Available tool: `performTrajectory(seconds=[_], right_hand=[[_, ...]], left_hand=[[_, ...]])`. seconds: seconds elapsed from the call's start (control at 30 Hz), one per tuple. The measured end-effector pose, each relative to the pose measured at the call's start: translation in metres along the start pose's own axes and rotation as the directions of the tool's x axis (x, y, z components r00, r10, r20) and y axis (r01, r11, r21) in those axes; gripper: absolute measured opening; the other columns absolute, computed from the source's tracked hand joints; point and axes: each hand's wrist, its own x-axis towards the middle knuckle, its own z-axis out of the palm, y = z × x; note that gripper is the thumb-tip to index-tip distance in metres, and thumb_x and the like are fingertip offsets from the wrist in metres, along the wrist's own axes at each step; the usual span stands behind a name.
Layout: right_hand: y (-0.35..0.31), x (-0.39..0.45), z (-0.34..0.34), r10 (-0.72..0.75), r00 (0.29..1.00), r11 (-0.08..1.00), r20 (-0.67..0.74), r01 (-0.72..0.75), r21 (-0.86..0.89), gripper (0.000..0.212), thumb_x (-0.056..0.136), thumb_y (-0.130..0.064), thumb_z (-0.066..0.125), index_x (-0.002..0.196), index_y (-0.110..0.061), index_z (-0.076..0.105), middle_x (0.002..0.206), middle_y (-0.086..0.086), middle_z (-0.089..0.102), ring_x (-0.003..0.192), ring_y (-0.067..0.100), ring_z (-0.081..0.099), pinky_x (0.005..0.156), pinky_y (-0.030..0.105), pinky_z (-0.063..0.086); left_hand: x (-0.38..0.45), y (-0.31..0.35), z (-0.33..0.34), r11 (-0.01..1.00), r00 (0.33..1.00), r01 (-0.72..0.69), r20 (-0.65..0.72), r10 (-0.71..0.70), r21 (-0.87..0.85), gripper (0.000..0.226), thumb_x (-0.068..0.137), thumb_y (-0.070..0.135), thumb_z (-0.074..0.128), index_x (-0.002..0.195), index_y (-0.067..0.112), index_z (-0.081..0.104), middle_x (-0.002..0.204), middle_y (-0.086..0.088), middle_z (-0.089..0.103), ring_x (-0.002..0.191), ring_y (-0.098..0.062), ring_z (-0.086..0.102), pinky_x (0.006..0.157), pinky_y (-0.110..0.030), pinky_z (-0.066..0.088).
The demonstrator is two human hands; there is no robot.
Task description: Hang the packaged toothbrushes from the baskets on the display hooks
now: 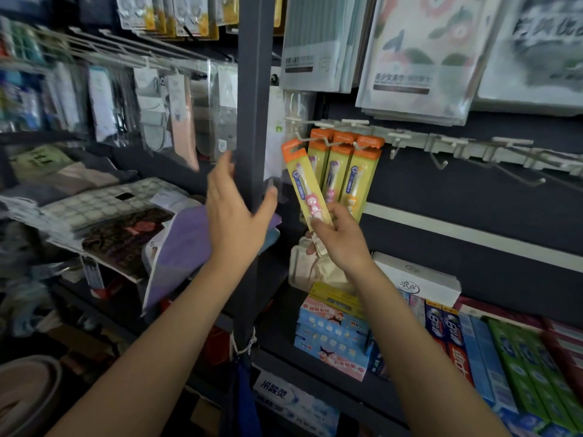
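A packaged toothbrush (305, 184) is pinched at its lower end by the right hand (342, 239) and held tilted, its orange top raised to the leftmost hook (310, 141) — just beside three more packs (345, 171) hung there. The left hand (235, 212) is held open with fingers spread, close to the dark shelf post (255, 89) — nothing is gripped by it.
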Motion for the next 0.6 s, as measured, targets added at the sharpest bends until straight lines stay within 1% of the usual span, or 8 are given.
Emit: performTrajectory(seconds=[0.03, 0.1, 0.17, 0.27, 0.33, 0.4, 0.5, 0.6], right_hand=[[-0.001, 0.005, 0.001, -0.007, 0.999, 1.000, -0.033, 0.007, -0.004, 0.018, 0.102, -0.008, 0.054, 0.119, -0.006, 0.057, 0.090, 0.011, 0.064, 0.054, 0.012, 0.061, 0.049, 0.025, 0.053], [-0.001, 0.011, 0.004, -0.022, 0.995, 0.999, -0.093, 0.024, 0.025, 0.018, 0.102, -0.009, 0.054, 0.119, -0.006, 0.056, 0.086, 0.010, 0.065, 0.055, 0.016, 0.063, 0.055, 0.033, 0.057], [0.004, 0.017, 0.006, -0.032, 0.991, 0.998, -0.131, 0.037, 0.040, 0.020, 0.102, -0.012, 0.054, 0.122, -0.009, 0.053, 0.090, 0.013, 0.069, 0.059, 0.026, 0.066, 0.060, 0.038, 0.057], [0.014, 0.023, 0.010, -0.032, 0.986, 0.998, -0.162, 0.039, 0.041, 0.022, 0.103, -0.016, 0.054, 0.125, -0.012, 0.049, 0.093, 0.013, 0.071, 0.063, 0.026, 0.068, 0.058, 0.034, 0.056], [0.021, 0.025, 0.015, -0.016, 0.984, 0.998, -0.178, 0.027, 0.056, 0.022, 0.104, -0.015, 0.053, 0.125, -0.009, 0.048, 0.088, 0.008, 0.069, 0.061, 0.017, 0.067, 0.055, 0.026, 0.055], [0.026, 0.027, 0.022, 0.014, 0.985, 0.997, -0.173, -0.001, 0.079, 0.017, 0.105, -0.016, 0.052, 0.119, -0.008, 0.050, 0.081, 0.004, 0.065, 0.057, 0.011, 0.065, 0.054, 0.022, 0.055], [0.035, 0.027, 0.037, 0.102, 0.992, 0.992, -0.069, -0.096, 0.085, 0.021, 0.105, -0.023, 0.054, 0.115, -0.004, 0.056, 0.078, 0.008, 0.070, 0.054, 0.018, 0.066, 0.050, 0.027, 0.054], [0.044, 0.025, 0.049, 0.159, 0.987, 0.984, 0.008, -0.159, 0.075, 0.024, 0.104, -0.024, 0.055, 0.113, -0.002, 0.058, 0.080, 0.011, 0.073, 0.049, 0.020, 0.067, 0.045, 0.027, 0.051]], left_hand=[[0.002, -0.006, 0.005, 0.998, 0.997, 0.055, 0.061, -0.053, -0.017, 0.082, 0.088, 0.041, 0.070, 0.152, 0.010, 0.029, 0.142, -0.011, 0.051, 0.127, -0.025, 0.055, 0.103, -0.041, 0.049], [0.005, -0.016, 0.013, 0.991, 0.988, 0.127, 0.093, -0.123, -0.048, 0.080, 0.089, 0.041, 0.073, 0.151, 0.014, 0.030, 0.133, -0.006, 0.062, 0.114, -0.022, 0.064, 0.089, -0.032, 0.053], [0.008, -0.024, 0.021, 0.989, 0.991, 0.131, 0.052, -0.127, -0.069, 0.068, 0.089, 0.038, 0.074, 0.142, 0.011, 0.040, 0.113, -0.002, 0.068, 0.099, -0.023, 0.068, 0.075, -0.030, 0.052], [0.008, -0.031, 0.027, 0.991, 0.997, 0.076, -0.013, -0.078, -0.107, 0.060, 0.088, 0.043, 0.072, 0.126, 0.004, 0.047, 0.091, 0.007, 0.062, 0.081, -0.015, 0.064, 0.063, -0.030, 0.051], [0.009, -0.032, 0.030, 0.987, 0.998, 0.057, -0.030, -0.062, -0.148, 0.063, 0.086, 0.051, 0.064, 0.122, 0.002, 0.048, 0.086, 0.010, 0.058, 0.075, -0.006, 0.058, 0.059, -0.024, 0.048], [0.009, -0.035, 0.031, 0.986, 0.998, 0.044, -0.033, -0.050, -0.159, 0.064, 0.086, 0.052, 0.060, 0.121, 0.000, 0.048, 0.086, 0.009, 0.058, 0.075, -0.004, 0.056, 0.056, -0.015, 0.044], [0.009, -0.037, 0.032, 0.989, 0.999, 0.020, -0.031, -0.025, -0.146, 0.063, 0.088, 0.050, 0.059, 0.122, -0.001, 0.047, 0.088, 0.002, 0.060, 0.075, -0.005, 0.057, 0.054, -0.008, 0.042], [0.009, -0.038, 0.032, 0.988, 0.999, 0.033, -0.024, -0.037, -0.152, 0.061, 0.088, 0.050, 0.060, 0.122, 0.000, 0.047, 0.090, 0.002, 0.061, 0.076, -0.006, 0.058, 0.057, -0.007, 0.042]])
